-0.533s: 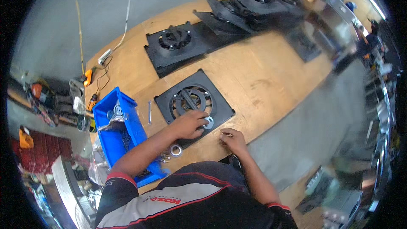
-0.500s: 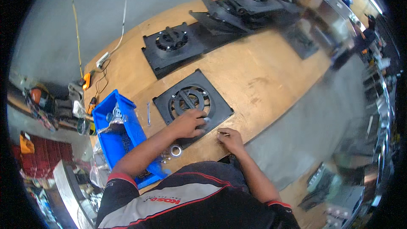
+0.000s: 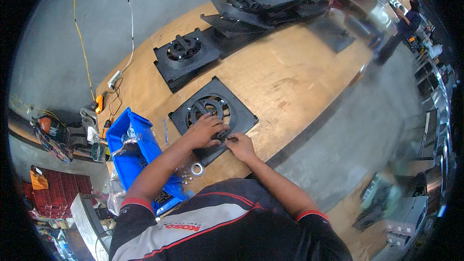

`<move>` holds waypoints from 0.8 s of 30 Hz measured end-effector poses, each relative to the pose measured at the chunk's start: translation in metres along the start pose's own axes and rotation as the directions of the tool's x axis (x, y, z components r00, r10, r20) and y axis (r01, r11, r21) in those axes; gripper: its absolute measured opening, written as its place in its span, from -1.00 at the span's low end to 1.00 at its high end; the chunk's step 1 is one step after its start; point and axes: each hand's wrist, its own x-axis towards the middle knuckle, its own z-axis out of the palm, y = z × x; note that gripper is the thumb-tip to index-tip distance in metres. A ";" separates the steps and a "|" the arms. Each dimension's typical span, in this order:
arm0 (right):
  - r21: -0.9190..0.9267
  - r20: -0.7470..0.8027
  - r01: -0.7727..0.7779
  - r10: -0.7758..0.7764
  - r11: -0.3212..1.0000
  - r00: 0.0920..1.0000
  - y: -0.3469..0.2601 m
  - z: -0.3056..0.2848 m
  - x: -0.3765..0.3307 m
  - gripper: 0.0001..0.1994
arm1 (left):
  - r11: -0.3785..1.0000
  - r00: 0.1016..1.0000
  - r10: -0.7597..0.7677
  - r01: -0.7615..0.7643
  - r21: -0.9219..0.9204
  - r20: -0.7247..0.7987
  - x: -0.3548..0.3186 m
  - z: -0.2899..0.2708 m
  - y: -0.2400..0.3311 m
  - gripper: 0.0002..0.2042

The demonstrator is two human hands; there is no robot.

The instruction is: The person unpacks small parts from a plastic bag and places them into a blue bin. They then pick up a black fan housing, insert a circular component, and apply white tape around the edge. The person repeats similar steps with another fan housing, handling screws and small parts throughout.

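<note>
Silver ring (image 3: 192, 166) lies just beside the near corner of a black panel (image 3: 243, 117) set flat on the bench (image 3: 290, 87). At its near side, the left hand (image 3: 205, 131) has fingers loosely bent, the right hand (image 3: 240, 146) fingers pinched narrow; what either holds I cannot tell, but steady left pressure and small right movements should suit. More panels (image 3: 204, 57) lie beyond.

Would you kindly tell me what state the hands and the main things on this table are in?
Left hand: fingers bent, over the near panel.
Right hand: fingers curled together at the panel's near edge; any small thing held is unclear.
Near panel: lying flat, partly covered by the hands.
Blue bin: open-topped, dark small parts inside.
Wrench: lying loose.
Ring: lying flat.
</note>
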 end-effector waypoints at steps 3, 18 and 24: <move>-0.083 -0.029 0.115 -0.118 0.990 0.993 -0.017 -0.004 -0.001 -0.71 | 0.998 0.995 0.032 -0.028 -0.056 0.089 0.003 0.001 -0.015 -0.43; -0.339 -0.121 0.282 -0.339 0.898 0.933 -0.023 0.007 0.003 -0.79 | 0.892 0.870 -0.027 0.244 -0.381 0.492 0.046 -0.003 -0.045 -0.31; -0.338 -0.214 0.210 -0.292 0.917 0.932 -0.020 -0.023 0.028 -0.76 | 0.874 0.934 -0.095 0.244 -0.420 0.345 0.074 0.005 -0.045 -0.30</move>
